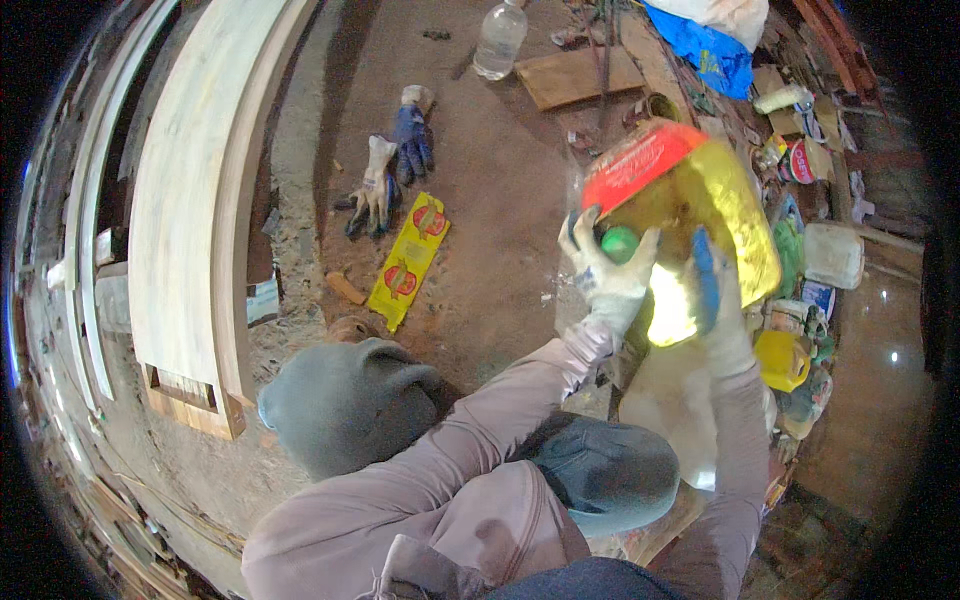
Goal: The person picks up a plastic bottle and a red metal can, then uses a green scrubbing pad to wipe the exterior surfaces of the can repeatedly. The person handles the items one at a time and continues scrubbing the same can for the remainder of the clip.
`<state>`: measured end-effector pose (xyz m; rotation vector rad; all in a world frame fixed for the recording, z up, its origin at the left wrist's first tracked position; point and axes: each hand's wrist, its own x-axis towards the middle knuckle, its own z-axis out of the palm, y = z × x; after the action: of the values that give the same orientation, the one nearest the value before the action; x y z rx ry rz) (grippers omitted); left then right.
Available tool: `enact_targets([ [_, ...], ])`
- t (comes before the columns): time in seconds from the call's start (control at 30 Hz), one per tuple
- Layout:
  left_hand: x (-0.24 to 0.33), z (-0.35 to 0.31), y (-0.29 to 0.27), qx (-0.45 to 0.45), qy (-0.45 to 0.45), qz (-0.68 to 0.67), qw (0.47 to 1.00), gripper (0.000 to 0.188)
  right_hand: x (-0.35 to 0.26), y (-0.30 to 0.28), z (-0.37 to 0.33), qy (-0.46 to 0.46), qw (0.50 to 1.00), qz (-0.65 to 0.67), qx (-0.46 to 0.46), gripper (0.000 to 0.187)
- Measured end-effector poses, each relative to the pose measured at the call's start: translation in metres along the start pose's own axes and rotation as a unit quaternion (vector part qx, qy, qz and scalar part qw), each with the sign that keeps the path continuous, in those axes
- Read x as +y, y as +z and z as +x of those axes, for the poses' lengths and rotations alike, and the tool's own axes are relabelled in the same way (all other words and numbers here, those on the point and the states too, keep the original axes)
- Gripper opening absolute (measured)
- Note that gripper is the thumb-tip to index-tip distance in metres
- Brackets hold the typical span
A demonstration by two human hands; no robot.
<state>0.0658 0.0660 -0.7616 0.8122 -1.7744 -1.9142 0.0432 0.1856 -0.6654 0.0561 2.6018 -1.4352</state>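
A large yellow see-through plastic jug (pixel 735 215) with a red label (pixel 645 165) is tilted in front of me. My left hand (pixel 605 265), in a pale work glove, has its thumb and fingers around the jug's green cap (pixel 619 244). Against the jug's near side lies my right hand (pixel 715 300), in a blue-and-pale glove, gripping it; motion smears its outline. Below the jug is a pale, cloudy plastic container (pixel 675 400), partly hidden by the right forearm and my knee.
Spare work gloves (pixel 385 170) and a yellow packet (pixel 410 262) lie on the ground. A clear bottle (pixel 500 40) and a wooden board (pixel 580 78) are farther off. At left stands a long wooden piece (pixel 180 220). Several containers, including a yellow canister (pixel 782 360), line the right.
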Motion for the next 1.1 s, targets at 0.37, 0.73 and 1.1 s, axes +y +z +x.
enact_targets([
  [0.37, -0.147, 0.007, -0.103, 0.047, -0.076, -0.182, 0.979, 0.047, 0.046, 0.115, -0.079, 0.210, 0.937, 0.100, -0.261, 0.030],
  [0.73, -0.048, 0.001, -0.019, 0.097, -0.017, -0.003, 0.995, 0.036, 0.031, 0.039, -0.035, 0.313, 0.892, 0.319, -0.066, 0.032],
  [1.1, -0.109, 0.014, -0.087, 0.122, -0.065, -0.042, 0.989, 0.036, 0.048, 0.092, -0.067, 0.195, 0.943, 0.059, -0.261, 0.032],
])
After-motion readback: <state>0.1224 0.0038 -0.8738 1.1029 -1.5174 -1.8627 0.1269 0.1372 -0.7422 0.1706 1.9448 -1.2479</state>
